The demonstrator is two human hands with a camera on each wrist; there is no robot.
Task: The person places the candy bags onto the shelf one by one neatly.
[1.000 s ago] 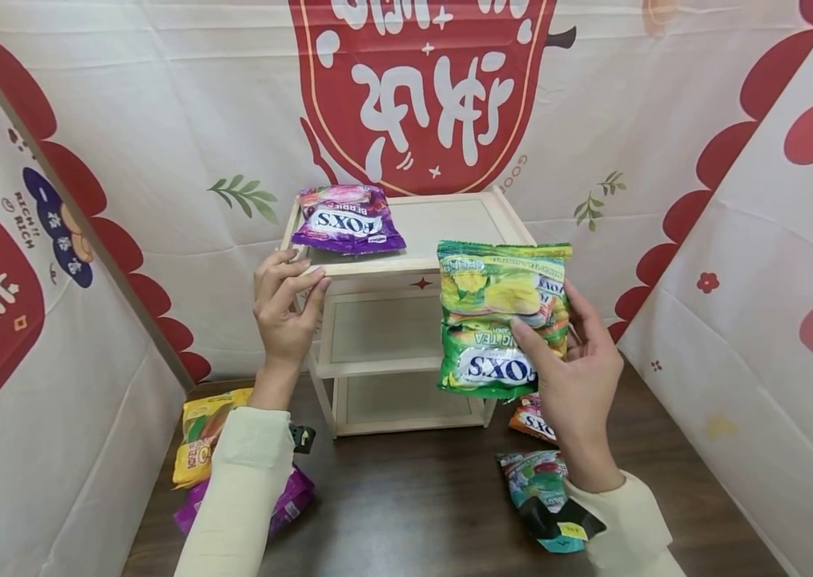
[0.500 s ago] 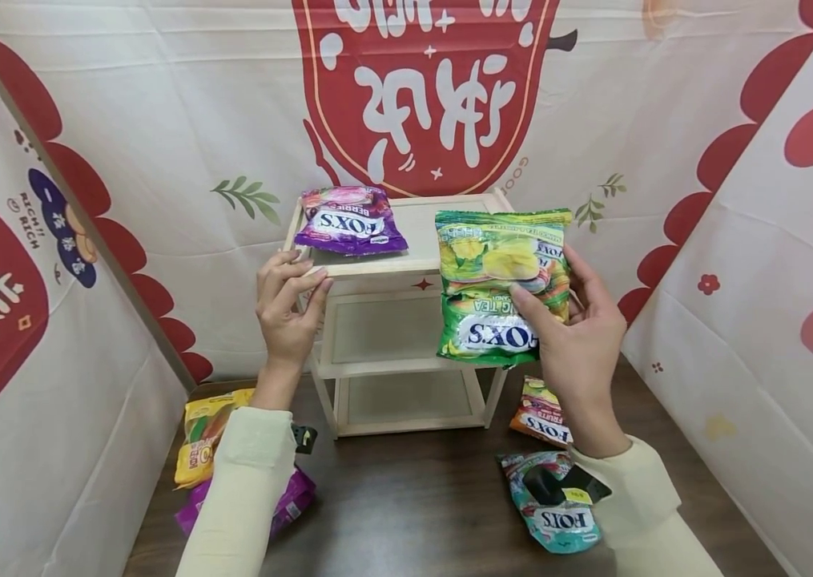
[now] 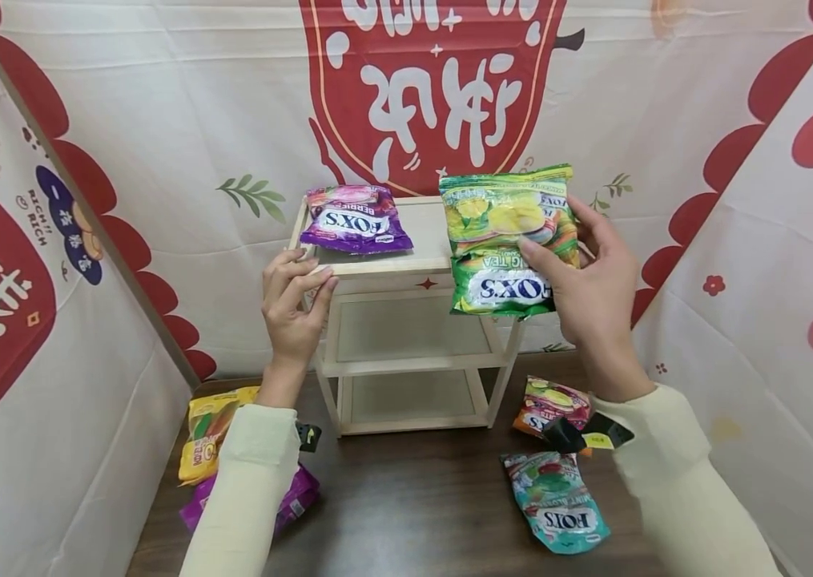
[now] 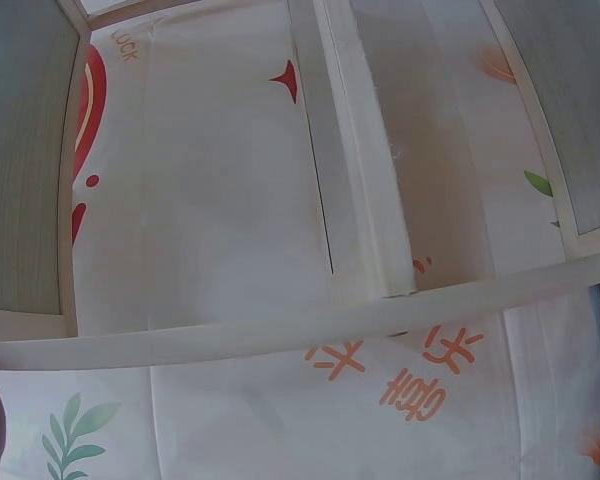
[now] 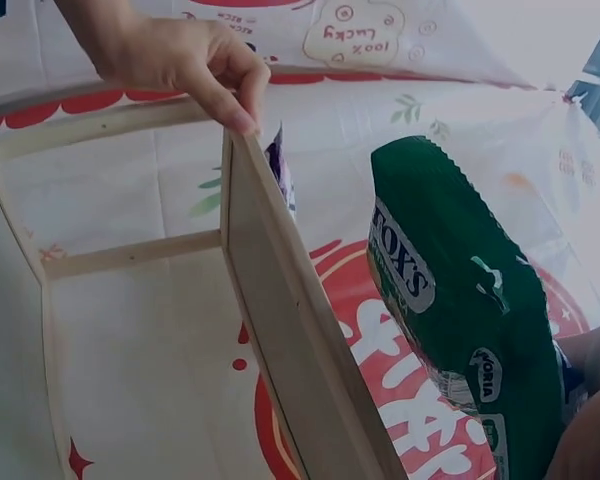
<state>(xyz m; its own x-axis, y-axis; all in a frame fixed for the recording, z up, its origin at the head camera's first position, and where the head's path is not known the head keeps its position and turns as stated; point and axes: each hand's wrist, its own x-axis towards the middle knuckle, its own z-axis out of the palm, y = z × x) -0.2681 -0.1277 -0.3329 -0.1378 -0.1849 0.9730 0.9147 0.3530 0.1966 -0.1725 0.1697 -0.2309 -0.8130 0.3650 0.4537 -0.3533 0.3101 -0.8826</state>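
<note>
My right hand [image 3: 593, 292] grips a green and yellow FOX'S candy bag [image 3: 503, 240], its thumb across the front and fingers behind. The bag is raised over the right side of the small wooden shelf rack [image 3: 384, 270]; its green back [image 5: 470, 300] shows in the right wrist view. My left hand [image 3: 295, 308] pinches the front left corner of the rack's top board between thumb and fingers, seen from the side as a left hand [image 5: 185, 60] in the right wrist view. Beside it a purple FOX'S berries bag [image 3: 356, 220] lies on the top board.
Right of the rack, a fruits candy bag [image 3: 553, 401] and a teal mint candy bag [image 3: 557, 503] lie on the dark wooden table [image 3: 406, 497]. Left, a yellow bag [image 3: 207, 433] and a purple bag [image 3: 298, 497] lie partly under my left sleeve. Printed cloth walls [image 3: 161, 120] surround the table.
My right hand has lifted the green and yellow candy bag upward, from in front of the rack to above its top board. The left hand stays at the corner.
</note>
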